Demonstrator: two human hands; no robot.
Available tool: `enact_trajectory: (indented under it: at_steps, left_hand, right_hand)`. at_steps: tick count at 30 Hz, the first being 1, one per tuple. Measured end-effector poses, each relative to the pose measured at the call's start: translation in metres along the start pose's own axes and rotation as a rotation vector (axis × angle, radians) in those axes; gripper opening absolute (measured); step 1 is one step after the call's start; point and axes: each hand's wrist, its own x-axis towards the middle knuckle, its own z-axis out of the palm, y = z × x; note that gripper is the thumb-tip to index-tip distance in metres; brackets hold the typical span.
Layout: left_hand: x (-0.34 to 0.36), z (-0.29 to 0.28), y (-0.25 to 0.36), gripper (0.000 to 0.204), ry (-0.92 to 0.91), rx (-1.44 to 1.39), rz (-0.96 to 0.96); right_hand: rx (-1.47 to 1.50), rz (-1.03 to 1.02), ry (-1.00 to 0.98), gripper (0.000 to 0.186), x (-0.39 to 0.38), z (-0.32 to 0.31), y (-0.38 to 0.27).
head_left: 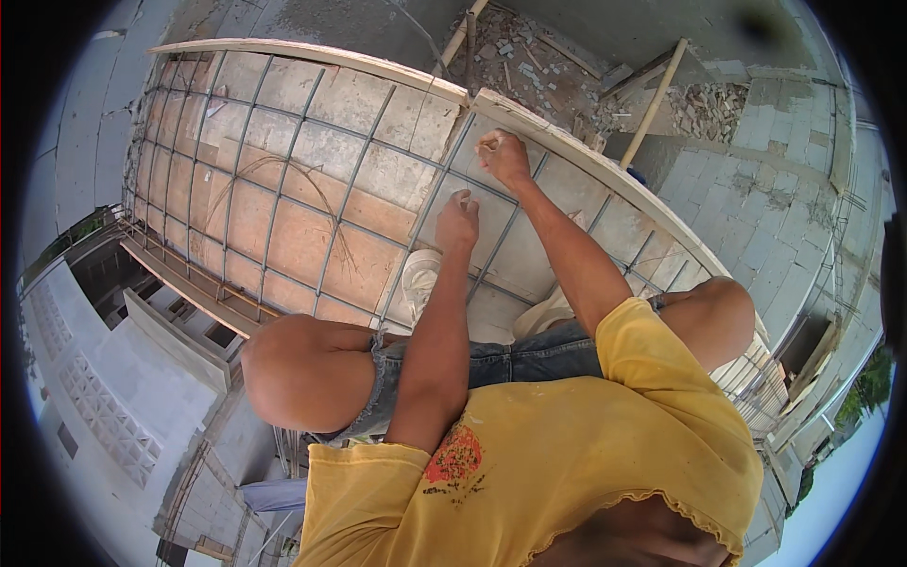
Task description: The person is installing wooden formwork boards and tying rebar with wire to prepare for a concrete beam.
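A grid of crossed steel reinforcing bars [281, 189] lies over boarded formwork [373, 194] in front of me. My left hand [458, 224] is closed, its thumb and fingers pressed together close above the bars. Farther out and to the right, my right hand [505, 158] is also closed, near a bar by the edge board. Whatever either hand pinches is too small to make out. Several thin tie wires [337, 225] lie loose across the grid to the left. Below my left hand, a light-coloured shoe [419, 283] stands among the bars.
Upright edge boards [378, 78] run along the far side, with another edge board [605, 170] to the right. Beyond them lies a lower level with rubble [704, 109] and a slanting wooden pole [655, 104]. A grey block wall [756, 213] stands right; a pale building [104, 364] lies left.
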Motion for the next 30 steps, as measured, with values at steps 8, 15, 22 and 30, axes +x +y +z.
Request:
enact_trajectory:
  at_steps: [8, 15, 22, 30]
  left_hand:
    - [0.014, -0.024, 0.01, 0.024, -0.286, -0.183, 0.006]
    - [0.058, -0.041, 0.071, 0.014, 0.028, 0.774, 0.609]
    - [0.081, -0.034, 0.052, 0.015, -0.147, 1.179, 0.976]
    - [0.015, -0.023, 0.043, 0.028, 0.315, 0.231, 0.407]
  right_hand:
    - [-0.367, -0.253, 0.102, 0.013, -0.01, -0.015, 0.016]
    - [-0.569, -0.349, 0.107, 0.01, -0.035, -0.027, 0.024]
    - [-0.494, -0.181, -0.076, 0.024, -0.051, -0.031, 0.02]
    - [-0.569, -0.478, -0.246, 0.033, -0.038, -0.031, 0.029]
